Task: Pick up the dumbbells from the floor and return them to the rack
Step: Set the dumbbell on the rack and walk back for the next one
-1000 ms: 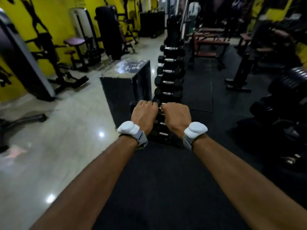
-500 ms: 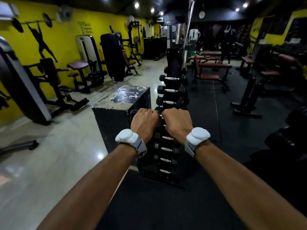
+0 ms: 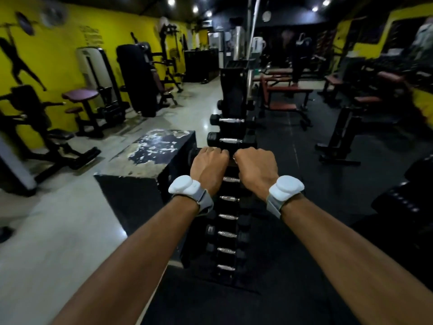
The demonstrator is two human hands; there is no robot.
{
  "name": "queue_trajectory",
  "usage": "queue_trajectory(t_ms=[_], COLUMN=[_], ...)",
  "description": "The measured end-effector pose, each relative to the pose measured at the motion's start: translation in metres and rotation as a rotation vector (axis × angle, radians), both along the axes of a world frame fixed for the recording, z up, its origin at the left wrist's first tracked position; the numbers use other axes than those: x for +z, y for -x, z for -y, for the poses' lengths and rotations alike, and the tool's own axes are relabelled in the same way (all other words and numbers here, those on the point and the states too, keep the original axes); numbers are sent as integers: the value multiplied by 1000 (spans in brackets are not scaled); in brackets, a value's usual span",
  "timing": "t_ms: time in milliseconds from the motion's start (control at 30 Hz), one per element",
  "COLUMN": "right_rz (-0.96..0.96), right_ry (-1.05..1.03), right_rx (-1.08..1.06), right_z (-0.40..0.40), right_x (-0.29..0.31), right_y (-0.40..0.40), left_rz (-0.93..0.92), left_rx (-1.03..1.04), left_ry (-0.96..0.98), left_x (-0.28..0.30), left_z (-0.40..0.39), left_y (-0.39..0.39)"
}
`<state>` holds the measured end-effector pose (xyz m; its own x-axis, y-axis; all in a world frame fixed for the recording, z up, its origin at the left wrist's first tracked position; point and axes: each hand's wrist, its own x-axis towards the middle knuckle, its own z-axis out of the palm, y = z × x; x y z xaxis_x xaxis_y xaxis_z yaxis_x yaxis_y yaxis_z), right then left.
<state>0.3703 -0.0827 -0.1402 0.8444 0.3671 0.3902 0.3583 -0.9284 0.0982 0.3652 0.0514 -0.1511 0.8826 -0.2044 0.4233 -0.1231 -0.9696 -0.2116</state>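
Box (image 3: 150, 151) left of rack (image 3: 230, 207) — benches (image 3: 285, 90) behind.

A gym: weight machines (image 3: 138, 78) line yellow walls (image 3: 58, 43), beside benches (image 3: 285, 95) and a dumbbell rack (image 3: 228, 207).

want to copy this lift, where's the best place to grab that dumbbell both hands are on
Grip the dumbbell by its bar between the two black heads, coming from above with palms down, as the left hand and right hand do: the bar lies level, crosswise at the rack.

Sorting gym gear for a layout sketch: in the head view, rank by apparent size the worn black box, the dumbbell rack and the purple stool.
1. Dumbbell rack, nearest.
2. Black box; close to the rack in size, unsure.
3. Purple stool, farther off.
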Motion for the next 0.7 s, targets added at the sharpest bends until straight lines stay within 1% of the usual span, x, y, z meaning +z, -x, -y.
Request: queue_trajectory(t_ms=[133,200,367,500,533,700], right_rz=[8,5,21,51,61,103], right_ry=[26,28,-24,-28,-28,-12], right_rx=[-86,-126,-182,-204,-203,-205], right_z=[-9,-20,-42,-53,-56,-61], right_x=[4,11,21,19,21,22], right_y=[-59,-95,-163,-205,-225,-291], left_rz=[-1,17,45,51,57,43], left_rx=[-76,-116,-203,-230,-241,-228], left_ry=[-36,-17,-3,-10,-23,-7], left_x=[5,14,22,28,28,27], left_z=[-9,-17,-41,-53,-56,-59], left_y=[-70,-110,-188,-234,-256,-320])
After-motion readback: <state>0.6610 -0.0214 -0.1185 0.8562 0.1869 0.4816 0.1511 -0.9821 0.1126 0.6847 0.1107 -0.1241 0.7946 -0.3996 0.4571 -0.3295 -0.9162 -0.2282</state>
